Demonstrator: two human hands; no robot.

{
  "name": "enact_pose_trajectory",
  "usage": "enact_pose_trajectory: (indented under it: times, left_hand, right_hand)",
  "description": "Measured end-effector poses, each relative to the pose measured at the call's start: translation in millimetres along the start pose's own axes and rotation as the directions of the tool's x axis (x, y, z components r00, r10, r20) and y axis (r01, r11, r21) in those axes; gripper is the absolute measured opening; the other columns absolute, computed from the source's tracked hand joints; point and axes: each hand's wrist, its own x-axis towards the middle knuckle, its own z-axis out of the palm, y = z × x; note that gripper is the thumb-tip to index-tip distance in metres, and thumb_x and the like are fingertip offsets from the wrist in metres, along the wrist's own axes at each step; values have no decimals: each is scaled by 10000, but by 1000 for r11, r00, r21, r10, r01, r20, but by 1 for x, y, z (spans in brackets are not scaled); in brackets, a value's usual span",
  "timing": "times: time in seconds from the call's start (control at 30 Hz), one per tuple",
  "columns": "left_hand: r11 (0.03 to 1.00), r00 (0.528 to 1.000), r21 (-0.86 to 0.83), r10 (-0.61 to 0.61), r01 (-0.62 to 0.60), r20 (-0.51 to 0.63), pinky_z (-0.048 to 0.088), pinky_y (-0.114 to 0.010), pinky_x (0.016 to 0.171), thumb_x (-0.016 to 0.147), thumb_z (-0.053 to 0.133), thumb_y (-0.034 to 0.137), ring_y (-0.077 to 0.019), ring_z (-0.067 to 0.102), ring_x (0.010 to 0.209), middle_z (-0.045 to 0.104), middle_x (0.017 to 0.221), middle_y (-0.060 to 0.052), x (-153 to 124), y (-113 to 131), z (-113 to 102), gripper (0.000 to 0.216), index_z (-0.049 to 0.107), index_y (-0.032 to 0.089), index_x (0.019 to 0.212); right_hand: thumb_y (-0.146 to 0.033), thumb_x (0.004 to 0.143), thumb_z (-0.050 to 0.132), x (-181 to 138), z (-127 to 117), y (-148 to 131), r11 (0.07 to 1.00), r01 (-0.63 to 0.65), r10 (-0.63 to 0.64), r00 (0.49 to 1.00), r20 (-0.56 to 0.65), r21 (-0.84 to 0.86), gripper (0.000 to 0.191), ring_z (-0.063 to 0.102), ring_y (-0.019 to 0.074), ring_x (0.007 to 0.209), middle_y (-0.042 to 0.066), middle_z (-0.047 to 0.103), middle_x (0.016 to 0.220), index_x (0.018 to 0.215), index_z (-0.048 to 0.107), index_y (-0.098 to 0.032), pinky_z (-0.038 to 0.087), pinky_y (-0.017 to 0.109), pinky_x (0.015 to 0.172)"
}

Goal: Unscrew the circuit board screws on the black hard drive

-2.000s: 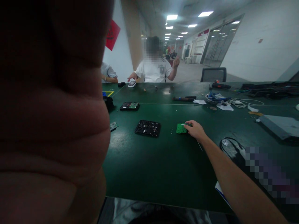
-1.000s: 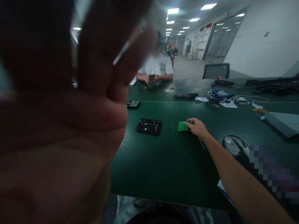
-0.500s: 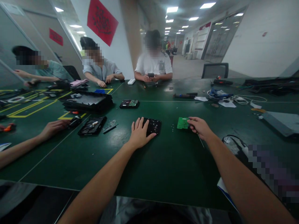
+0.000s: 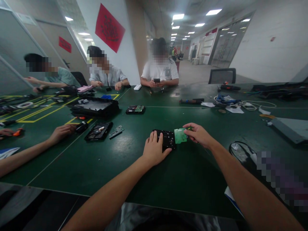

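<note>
My left hand [image 4: 155, 149] lies spread across a flat black hard drive [image 4: 170, 137], its fingers resting on the top and covering the left part. Small silver dots mark the drive's exposed face. Pinched in my right hand [image 4: 198, 134] is a green circuit board [image 4: 180, 135], held at its right edge. The board's left edge meets or slightly overlaps the drive's right side; I cannot tell whether it touches. A slim tool seems tucked in my right hand too, mostly hidden by the fingers.
To the left lie another circuit board [image 4: 116, 132], an opened black case [image 4: 98, 131] and a large black tray [image 4: 95, 107]. Farther back sits a drive with a green board [image 4: 135, 109]. A co-worker's hand [image 4: 62, 132] reaches in from the left. Cables and a grey metal box [image 4: 290, 130] are right.
My left hand and the hard drive have shifted right and nearer. My right hand has brought the green board leftward, from well apart to the drive's right edge.
</note>
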Motion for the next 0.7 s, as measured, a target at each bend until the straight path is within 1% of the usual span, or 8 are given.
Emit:
enact_pose_trajectory:
  times: [0.1,0.2,0.27,0.33,0.43,0.5,0.57,0.7]
  left_hand:
    - [1000,999,-13,21,-22,-45,393,-618,1086,882,531,724,-456,330,1462,380,1594,-206,0,6,-5,823,392,216,1515]
    - [999,998,-46,25,-27,-57,439,-591,1045,827,576,768,-433,445,1348,496,1481,-185,3,2,-13,830,467,246,1463]
    - [996,998,-74,35,-40,-61,423,-588,1069,813,609,759,-417,456,1329,522,1435,-178,6,-4,-17,845,474,233,1460]
    - [990,994,-100,96,-100,-50,381,-586,1120,829,633,713,-399,429,1366,506,1452,-168,9,-9,-20,830,457,223,1475]
    - [968,979,-146,201,-202,-21,343,-557,1173,878,645,609,-357,408,1409,496,1480,-144,11,-12,-22,765,418,231,1503]
    - [956,971,-175,238,-237,-15,352,-532,1181,905,641,550,-333,428,1404,509,1476,-135,11,-11,-22,710,420,232,1500]
    - [946,966,-201,256,-256,-25,375,-513,1175,917,643,511,-319,456,1386,523,1467,-133,11,-10,-22,665,442,227,1484]
    - [933,963,-239,262,-268,-56,426,-494,1147,931,644,469,-302,504,1344,557,1432,-127,12,-10,-21,582,500,232,1443]
  right_hand:
    - [-432,877,705,-4,8,-3,996,38,-35,999,35,-81,427,425,89,466,-63,514,585,1220,607,-198,311,206,416]
    - [-459,887,694,-6,15,-3,987,71,-67,997,32,-142,452,464,99,488,-49,544,603,1240,605,-191,345,216,444]
    - [-471,902,672,-6,21,-2,978,88,-85,996,23,-188,468,488,108,496,-42,562,616,1269,603,-189,373,228,467]
    - [-463,910,660,-5,26,-1,956,123,-124,992,15,-267,455,537,120,533,-11,638,714,1283,616,-205,427,249,517]
    - [-413,904,673,-3,31,2,868,239,-259,966,14,-436,375,675,179,819,47,729,1040,1241,672,-247,522,319,755]
    - [-397,918,661,-2,31,4,803,297,-331,943,29,-517,345,676,221,1034,52,724,1173,1233,691,-261,502,367,920]
    - [-403,934,642,-1,31,5,764,312,-352,935,40,-564,343,666,241,1106,58,728,1194,1239,694,-255,480,394,987]
    - [-422,946,625,0,32,7,726,309,-355,933,49,-615,347,670,256,1112,75,735,1190,1225,698,-229,481,408,1000]
